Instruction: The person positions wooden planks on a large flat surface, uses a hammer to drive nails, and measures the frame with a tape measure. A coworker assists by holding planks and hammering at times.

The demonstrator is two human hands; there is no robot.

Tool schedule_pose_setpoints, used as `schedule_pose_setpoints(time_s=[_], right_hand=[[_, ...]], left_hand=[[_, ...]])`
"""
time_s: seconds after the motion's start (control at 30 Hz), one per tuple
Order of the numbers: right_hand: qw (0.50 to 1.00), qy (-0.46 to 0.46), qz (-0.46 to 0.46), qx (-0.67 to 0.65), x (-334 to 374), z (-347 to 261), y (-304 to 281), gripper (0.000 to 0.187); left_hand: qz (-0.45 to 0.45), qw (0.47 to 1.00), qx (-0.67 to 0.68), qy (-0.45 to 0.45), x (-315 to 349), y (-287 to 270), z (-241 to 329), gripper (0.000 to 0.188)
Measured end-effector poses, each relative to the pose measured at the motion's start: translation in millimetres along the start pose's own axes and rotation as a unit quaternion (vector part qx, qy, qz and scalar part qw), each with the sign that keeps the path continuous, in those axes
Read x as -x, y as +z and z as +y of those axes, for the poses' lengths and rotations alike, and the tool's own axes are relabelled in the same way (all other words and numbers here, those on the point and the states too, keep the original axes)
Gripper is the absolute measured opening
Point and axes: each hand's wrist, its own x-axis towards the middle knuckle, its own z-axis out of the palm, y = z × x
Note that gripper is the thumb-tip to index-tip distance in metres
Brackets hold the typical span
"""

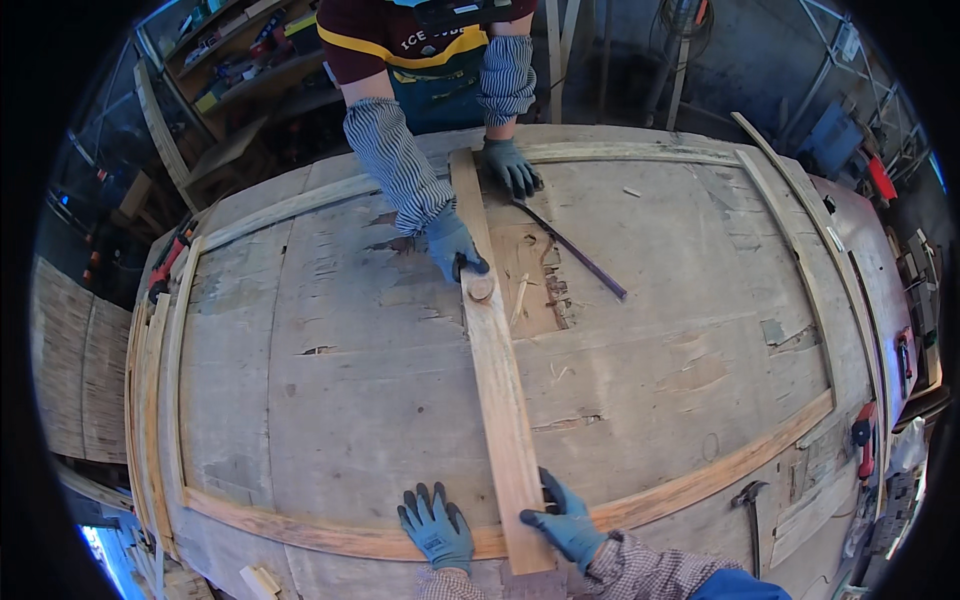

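A long flat wooden board (505,410) runs from the near edge to the far side, lying across a rectangular frame of wooden strips. My right hand (567,518), in a blue-grey glove, is closed around the right edge of its near end. My left hand (438,530), gloved too, lies with fingers spread on the frame's near strip (340,530), left of the board. Opposite me, a co-worker's gloved hand (455,245) presses on the board's far part, beside a round wood-coloured spot (481,289). The co-worker's other hand (510,168) rests near a dark bar (575,252).
The frame lies on a large worn wooden worktop (360,400) with peeling patches. A hammer (752,505) lies at the near right. Red-handled tools sit at the right (864,440) and left (170,265) edges. Loose wooden strips (148,430) line the left side.
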Motion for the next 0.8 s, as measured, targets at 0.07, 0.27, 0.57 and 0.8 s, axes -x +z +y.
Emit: schedule_pose_setpoints(time_s=[0.07,0.27,0.57,0.8], right_hand=[[0.999,-0.041,0.01,0.015,-4,-3,-53,0.073],[0.999,-0.028,-0.018,0.02,-17,-16,-129,0.064],[0.994,0.018,-0.102,-0.044,-10,22,32,0.065],[0.998,0.064,-0.008,0.017,-25,-33,-160,0.051]], left_hand=[[-0.002,1.0,-0.001,-0.008,0,-3,-2,0.043],[0.018,1.0,-0.015,0.006,3,7,-10,0.044],[-0.041,0.996,-0.074,0.026,3,32,-25,0.047],[-0.003,1.0,0.0,-0.005,4,1,-7,0.043]])
